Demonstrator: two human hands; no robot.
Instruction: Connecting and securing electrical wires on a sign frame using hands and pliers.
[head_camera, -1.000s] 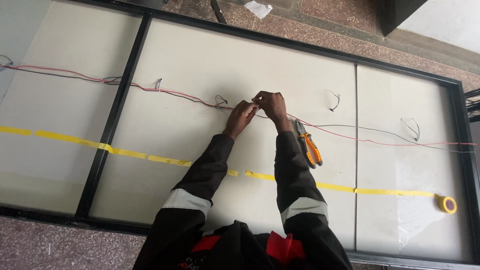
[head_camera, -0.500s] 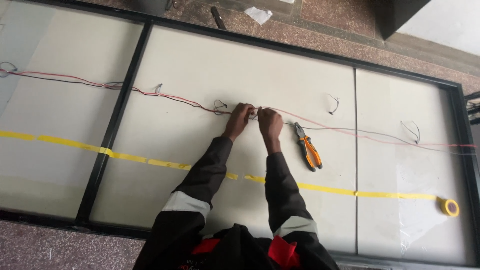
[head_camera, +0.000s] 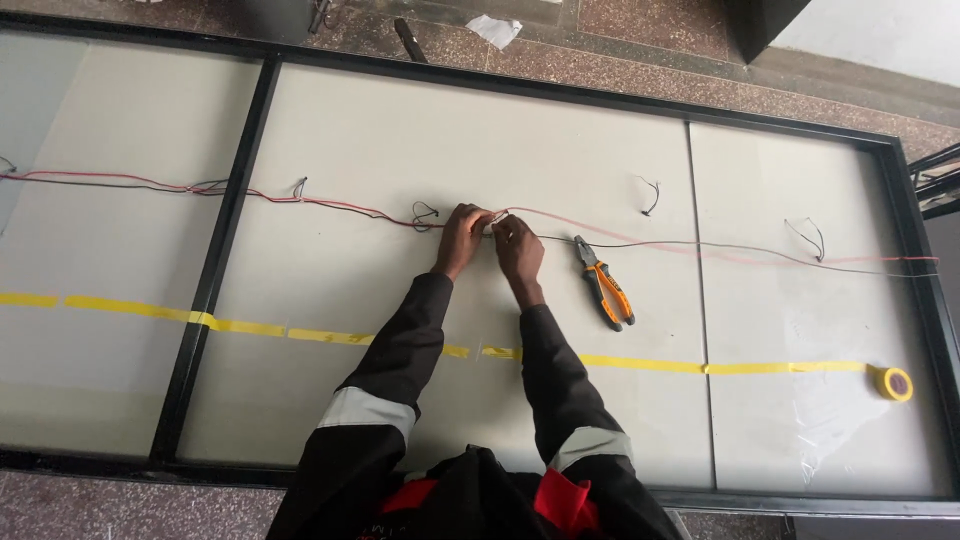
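The red wire (head_camera: 340, 207) runs across the white panel (head_camera: 500, 140) from 9 to 3 o'clock, and near the panel's centre both hands meet on it: the left hand (head_camera: 460, 238) and the right hand (head_camera: 517, 245) are touching, fingers pressed together and pinching the wire between them. Orange-handled pliers (head_camera: 603, 283) lie just beside the right hand at 3 o'clock. A yellow tape strip (head_camera: 250, 328) crosses under the forearms at 6 o'clock, ending at a tape roll (head_camera: 893, 383) well apart at 4 o'clock.

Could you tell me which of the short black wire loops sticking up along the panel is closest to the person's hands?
The loop just beside the left hand; the other loops sit farther off along the wires.
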